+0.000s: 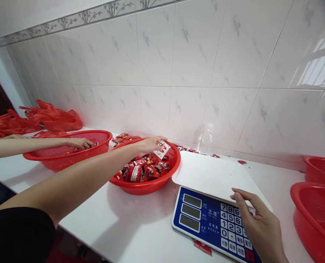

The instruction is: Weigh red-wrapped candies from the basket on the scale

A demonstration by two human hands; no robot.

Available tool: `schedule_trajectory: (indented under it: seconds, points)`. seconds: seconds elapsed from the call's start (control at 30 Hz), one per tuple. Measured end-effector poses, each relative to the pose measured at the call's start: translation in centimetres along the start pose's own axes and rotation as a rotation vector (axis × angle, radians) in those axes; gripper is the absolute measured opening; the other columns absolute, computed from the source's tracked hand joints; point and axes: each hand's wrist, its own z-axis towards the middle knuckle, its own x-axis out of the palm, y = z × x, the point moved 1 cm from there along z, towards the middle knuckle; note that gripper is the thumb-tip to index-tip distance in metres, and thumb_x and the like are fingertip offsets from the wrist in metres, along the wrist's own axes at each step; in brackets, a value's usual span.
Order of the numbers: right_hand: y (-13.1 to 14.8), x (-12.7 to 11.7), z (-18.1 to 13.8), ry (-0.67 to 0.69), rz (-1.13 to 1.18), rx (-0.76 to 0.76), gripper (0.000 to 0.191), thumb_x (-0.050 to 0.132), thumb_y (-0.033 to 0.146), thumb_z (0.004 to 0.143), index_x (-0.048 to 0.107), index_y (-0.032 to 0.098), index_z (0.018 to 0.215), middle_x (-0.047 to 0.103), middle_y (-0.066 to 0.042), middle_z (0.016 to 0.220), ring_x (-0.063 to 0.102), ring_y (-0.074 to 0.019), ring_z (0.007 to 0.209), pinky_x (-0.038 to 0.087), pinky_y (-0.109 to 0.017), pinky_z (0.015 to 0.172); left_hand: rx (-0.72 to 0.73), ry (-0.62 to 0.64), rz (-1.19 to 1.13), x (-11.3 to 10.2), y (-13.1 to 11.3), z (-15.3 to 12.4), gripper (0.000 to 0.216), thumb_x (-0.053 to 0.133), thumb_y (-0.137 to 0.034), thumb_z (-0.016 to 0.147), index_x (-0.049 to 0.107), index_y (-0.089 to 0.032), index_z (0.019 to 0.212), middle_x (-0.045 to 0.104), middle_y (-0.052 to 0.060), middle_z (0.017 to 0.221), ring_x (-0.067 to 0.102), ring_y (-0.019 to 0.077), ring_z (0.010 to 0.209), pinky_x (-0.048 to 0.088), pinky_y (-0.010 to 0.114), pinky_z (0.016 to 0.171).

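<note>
My left hand [150, 144] reaches over the middle red basket [144, 188], its fingers closed on a small white-and-red packet [162, 149] above the basket's back rim. Below it, the basket is heaped with red wrapped snack packets [144, 171]. My right hand [261, 219] hovers over the right side of the digital scale [203, 219], partly covering its keypad. Thumb and index fingertips come together near the front edge of the scale's white pan [214, 171], with nothing visible between them. The pan carries no packets.
On the left, another person's hand [81, 143] is inside a second red basket [66, 160]. Red plastic bags [53, 117] lie behind it. More red baskets [314, 215] stand at the right. Loose packets line the wall, and one red wrapper [202, 247] pokes from under the scale.
</note>
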Motion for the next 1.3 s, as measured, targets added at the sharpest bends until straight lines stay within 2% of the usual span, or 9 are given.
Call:
schedule_trajectory:
  seconds: [0.13, 0.2, 0.4, 0.6, 0.83, 0.93, 1.07, 1.2, 1.3]
  points:
    - [-0.1, -0.1, 0.1, 0.023, -0.011, 0.034, 0.037, 0.050, 0.053, 0.083, 0.066, 0.023, 0.097, 0.070, -0.006, 0.097, 0.065, -0.0253, 0.089, 0.054, -0.034, 0.072, 0.064, 0.034, -0.029, 3.2, -2.0, -0.3, 0.085, 0.066, -0.019, 0.068, 0.027, -0.026, 0.143, 0.063, 0.006, 0.109, 0.058, 0.0207, 0.098, 0.045, 0.030, 0.081]
    - [-0.1, -0.1, 0.2, 0.012, -0.005, 0.034, 0.037, 0.051, 0.053, 0.083, 0.066, 0.023, 0.097, 0.071, -0.006, 0.096, 0.065, -0.0251, 0.088, 0.053, -0.034, 0.072, 0.098, 0.065, -0.087, 4.6, -2.9, -0.3, 0.086, 0.069, -0.017, 0.066, 0.029, -0.022, 0.142, 0.063, 0.007, 0.110, 0.058, 0.0216, 0.100, 0.045, 0.031, 0.083]
    - [0.4, 0.0, 0.3, 0.003, 0.053, -0.074, 0.030, 0.052, 0.047, 0.084, 0.066, 0.022, 0.093, 0.070, -0.005, 0.092, 0.064, -0.0234, 0.089, 0.051, -0.034, 0.077, 0.201, 0.300, -0.408, 9.0, -5.4, -1.4, 0.033, 0.070, -0.016, 0.069, 0.060, -0.015, 0.100, 0.066, 0.006, 0.095, 0.063, 0.0204, 0.088, 0.049, 0.036, 0.082]
    - [1.5, -0.2, 0.1, 0.204, 0.186, -0.310, 0.021, 0.050, 0.036, 0.088, 0.063, 0.024, 0.099, 0.067, -0.005, 0.091, 0.061, -0.0208, 0.087, 0.049, -0.031, 0.075, 0.190, 0.257, -0.823, 15.2, -7.0, -4.2, 0.040, 0.074, -0.014, 0.067, 0.058, -0.017, 0.103, 0.067, 0.009, 0.099, 0.063, 0.0226, 0.093, 0.048, 0.041, 0.086]
    - [2.2, 0.3, 0.1, 0.351, 0.246, -0.184, 0.030, 0.044, 0.042, 0.090, 0.059, 0.020, 0.076, 0.059, -0.003, 0.073, 0.055, -0.0192, 0.072, 0.046, -0.031, 0.071, 0.243, 0.247, -0.758, 19.5, -5.8, -4.9, 0.031, 0.069, -0.022, 0.074, 0.060, -0.019, 0.104, 0.065, 0.007, 0.100, 0.059, 0.0201, 0.098, 0.044, 0.038, 0.091]
    - [2.0, 0.4, 0.2, 0.305, 0.320, -0.038, 0.036, 0.048, 0.047, 0.087, 0.055, 0.020, 0.065, 0.054, -0.001, 0.063, 0.050, -0.0166, 0.063, 0.044, -0.029, 0.063, 0.253, 0.219, -0.634, 19.2, -4.8, -4.9, 0.035, 0.067, -0.030, 0.077, 0.055, -0.020, 0.109, 0.062, 0.007, 0.096, 0.059, 0.0195, 0.094, 0.046, 0.037, 0.085]
    - [1.6, 0.1, 0.5, 0.347, 0.602, 0.313, 0.040, 0.052, 0.055, 0.082, 0.058, 0.018, 0.067, 0.057, -0.001, 0.063, 0.044, -0.0119, 0.052, 0.035, -0.023, 0.046, 0.240, 0.151, -0.488, 16.8, -4.0, -5.6, 0.058, 0.064, -0.034, 0.079, 0.036, -0.022, 0.128, 0.059, 0.006, 0.092, 0.057, 0.0172, 0.082, 0.050, 0.034, 0.071]
    - [2.0, 0.0, 0.6, 0.487, 0.868, 0.512, 0.043, 0.054, 0.060, 0.079, 0.064, 0.019, 0.088, 0.061, -0.003, 0.072, 0.047, -0.0106, 0.053, 0.031, -0.019, 0.039, 0.263, 0.023, -0.354, 11.8, -3.9, -5.3, 0.063, 0.060, -0.031, 0.082, 0.026, -0.022, 0.135, 0.060, 0.006, 0.095, 0.058, 0.0176, 0.085, 0.050, 0.032, 0.073]
    - [2.6, 0.0, 0.2, 0.540, 0.855, 0.548, 0.052, 0.055, 0.057, 0.080, 0.055, 0.024, 0.121, 0.062, -0.002, 0.074, 0.045, -0.0100, 0.053, 0.028, -0.017, 0.039, 0.245, -0.154, -0.101, 6.8, -2.6, -3.5, 0.042, 0.051, -0.034, 0.085, 0.042, -0.022, 0.125, 0.062, 0.005, 0.100, 0.058, 0.0175, 0.089, 0.047, 0.029, 0.077]
